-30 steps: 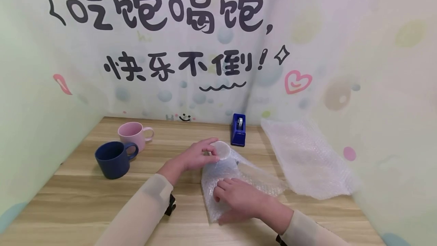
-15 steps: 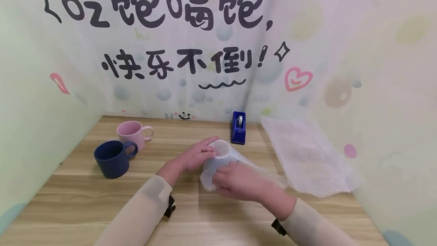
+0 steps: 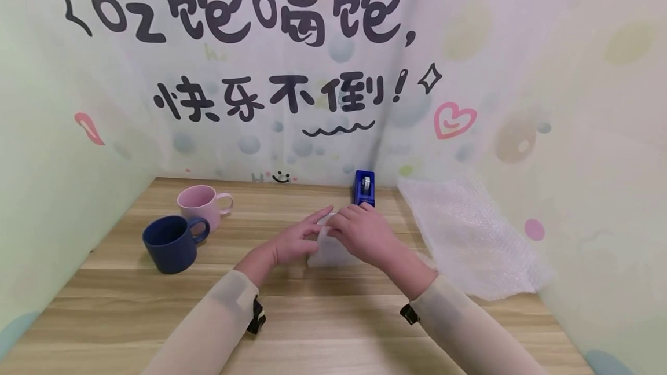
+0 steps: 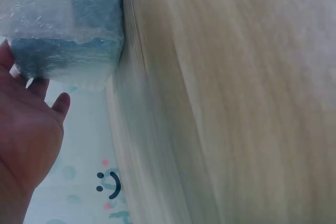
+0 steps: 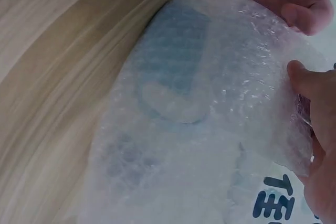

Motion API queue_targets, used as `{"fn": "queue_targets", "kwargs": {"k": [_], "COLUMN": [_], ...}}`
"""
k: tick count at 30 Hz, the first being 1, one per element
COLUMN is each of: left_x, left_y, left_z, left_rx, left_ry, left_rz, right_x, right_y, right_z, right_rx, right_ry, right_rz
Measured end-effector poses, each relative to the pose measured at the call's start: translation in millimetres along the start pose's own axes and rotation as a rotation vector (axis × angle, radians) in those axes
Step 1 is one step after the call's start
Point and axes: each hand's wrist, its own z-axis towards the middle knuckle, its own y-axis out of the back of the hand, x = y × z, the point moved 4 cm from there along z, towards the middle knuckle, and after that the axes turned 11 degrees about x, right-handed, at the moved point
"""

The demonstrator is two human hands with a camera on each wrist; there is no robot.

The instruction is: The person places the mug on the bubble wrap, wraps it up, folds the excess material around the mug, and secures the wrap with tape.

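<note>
A light blue mug (image 4: pixel 63 59) stands on the table inside a sheet of bubble wrap (image 5: pixel 252 93). Its handle shows through the plastic in the right wrist view. My left hand (image 3: pixel 296 242) rests its fingers against the mug's left side, fairly straight, with the thumb held apart. Over the top of the mug, my right hand (image 3: pixel 367 236) pinches the wrap's edge between thumb and fingers. In the head view the right hand hides most of the mug's top and right side.
Just behind my right hand stands a blue tape dispenser (image 3: pixel 363 187). Another bubble wrap sheet (image 3: pixel 474 236) lies at the right, against the wall. On the left are a navy mug (image 3: pixel 171 245) and a pink mug (image 3: pixel 200 206) on the wooden table (image 3: pixel 292 328).
My right hand has lifted the wrap's near flap from the tabletop and brought it up and away from me over the mug's top. The left hand stays beside the mug, its fingers less bent.
</note>
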Motion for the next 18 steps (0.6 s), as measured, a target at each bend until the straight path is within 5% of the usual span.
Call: {"fn": "queue_targets", "kwargs": {"k": [11, 13, 18], "left_x": [-0.1, -0.6, -2.2], "left_y": [-2.7, -2.3, -1.2], "left_z": [3.2, 4.8, 5.7], "left_rx": [-0.139, -0.169, -0.212], "left_ry": [0.063, 0.050, 0.044], "left_rz": [-0.111, -0.139, -0.127], "right_x": [-10, -11, -9], "right_y": [7, 9, -3], "right_z": [-15, -22, -36], "right_rx": [-0.201, -0.165, 0.081], "right_ry": [-0.088, -0.085, -0.057], "right_rz": [0.042, 0.044, 0.034]}}
